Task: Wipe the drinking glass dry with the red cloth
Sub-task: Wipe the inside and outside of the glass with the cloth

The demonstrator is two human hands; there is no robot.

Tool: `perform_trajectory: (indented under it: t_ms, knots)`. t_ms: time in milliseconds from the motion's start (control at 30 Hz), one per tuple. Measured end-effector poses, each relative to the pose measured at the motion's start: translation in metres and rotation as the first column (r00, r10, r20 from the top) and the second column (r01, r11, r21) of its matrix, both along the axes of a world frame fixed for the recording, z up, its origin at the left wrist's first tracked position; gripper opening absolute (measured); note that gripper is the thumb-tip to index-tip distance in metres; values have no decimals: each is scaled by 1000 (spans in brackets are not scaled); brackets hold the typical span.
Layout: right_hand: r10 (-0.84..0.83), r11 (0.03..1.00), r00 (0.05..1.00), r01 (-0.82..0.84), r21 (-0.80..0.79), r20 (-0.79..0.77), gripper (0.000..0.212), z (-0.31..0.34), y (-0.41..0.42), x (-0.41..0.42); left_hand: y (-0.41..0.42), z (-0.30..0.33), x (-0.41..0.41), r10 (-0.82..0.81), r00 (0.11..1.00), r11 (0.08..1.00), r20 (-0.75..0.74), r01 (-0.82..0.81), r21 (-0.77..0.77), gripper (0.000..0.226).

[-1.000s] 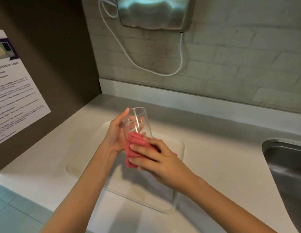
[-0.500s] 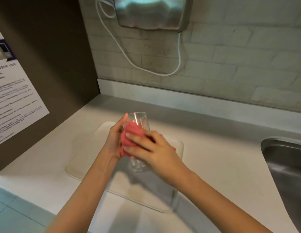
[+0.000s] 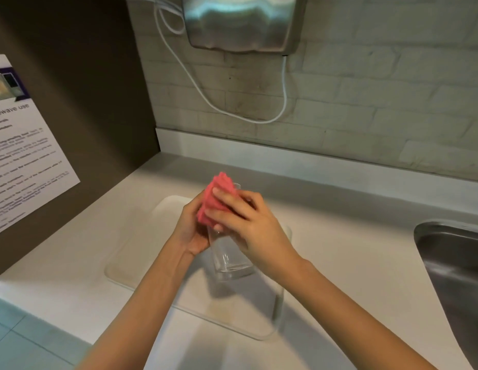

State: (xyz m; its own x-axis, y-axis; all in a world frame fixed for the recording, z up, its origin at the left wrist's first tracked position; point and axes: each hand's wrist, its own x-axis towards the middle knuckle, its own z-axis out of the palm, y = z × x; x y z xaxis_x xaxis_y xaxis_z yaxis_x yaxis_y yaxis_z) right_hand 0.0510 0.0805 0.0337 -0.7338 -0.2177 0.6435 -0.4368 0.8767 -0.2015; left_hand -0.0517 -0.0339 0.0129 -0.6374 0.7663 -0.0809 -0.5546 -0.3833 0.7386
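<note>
I hold a clear drinking glass [image 3: 230, 259] above the counter, tilted with its thick base toward me and its rim pointing away. My left hand [image 3: 191, 227] grips the glass from the left side. My right hand [image 3: 252, 225] presses the folded red cloth [image 3: 218, 200] against the upper part of the glass, near the rim. The cloth and my fingers hide most of the rim; only the lower body and base show.
A pale rectangular tray [image 3: 142, 252] lies on the white counter [image 3: 352, 252] under my hands. A steel sink [image 3: 456, 265] is at the right. A metal dryer [image 3: 240, 22] with a white cord hangs on the brick wall. A printed notice [image 3: 22, 156] is on the left panel.
The red cloth and my right hand have slid from the glass's lower part up to its rim. The glass has tipped so its base now points toward me.
</note>
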Motion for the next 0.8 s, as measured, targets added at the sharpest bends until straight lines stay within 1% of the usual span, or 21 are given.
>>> perform_trajectory:
  t_ms: [67, 100, 133, 200, 300, 400, 467, 500, 533, 600, 667, 700, 733, 767, 800]
  knots:
    - [77, 986, 996, -71, 148, -33, 29, -15, 0, 14, -5, 0, -5, 38, 999, 999, 35, -37, -25, 49]
    - [127, 976, 991, -119, 181, -31, 27, -24, 3, 24, -9, -2, -9, 89, 996, 994, 25, -87, -59, 53]
    - [175, 969, 984, -168, 179, -21, 26, -32, 7, 34, -13, -3, -12, 139, 990, 987, 2, -138, -82, 56]
    - [218, 971, 976, -216, 106, -4, 26, -44, 15, 48, -16, -4, -15, 176, 984, 981, -25, -178, -79, 55]
    - [184, 977, 983, -181, -116, 11, 28, -48, 16, 52, -15, -2, -10, 145, 989, 987, -17, -146, -64, 55]
    - [57, 958, 998, -50, -282, 18, 29, -27, 9, 32, -9, -2, -2, 6, 999, 999, -41, -8, -53, 64]
    - [-51, 934, 998, 62, -352, 40, 27, -4, 5, 15, -4, -5, 3, -23, 999, 999, -26, 22, -39, 67]
    - [-77, 934, 996, 89, -347, 48, 27, 4, 3, 8, -3, -6, 4, -4, 1000, 999, -13, 4, -34, 63]
    - [-81, 950, 996, 90, -299, 42, 28, 7, 1, 3, -2, -7, 4, 18, 1000, 999, -4, -18, -28, 57]
    - [-23, 994, 1000, 22, -106, -9, 28, 0, -3, 6, -5, -5, 3, 29, 999, 1000, 32, -29, -7, 49]
    - [90, 995, 995, -88, 50, -44, 26, -20, 0, 19, -11, -5, -2, 54, 997, 998, 52, -54, -11, 51]
    - [138, 988, 989, -135, 73, -45, 25, -32, 3, 29, -15, -6, -5, 92, 995, 995, 30, -91, -30, 53]
    - [172, 984, 984, -170, 56, -41, 24, -43, 7, 38, -17, -6, -8, 130, 991, 990, 3, -130, -45, 54]
    - [186, 982, 982, -186, 1, -31, 25, -52, 10, 46, -19, -6, -9, 156, 988, 987, -15, -156, -48, 54]
    - [178, 979, 984, -179, -102, -17, 25, -59, 12, 52, -19, -6, -10, 169, 985, 984, -19, -170, -44, 54]
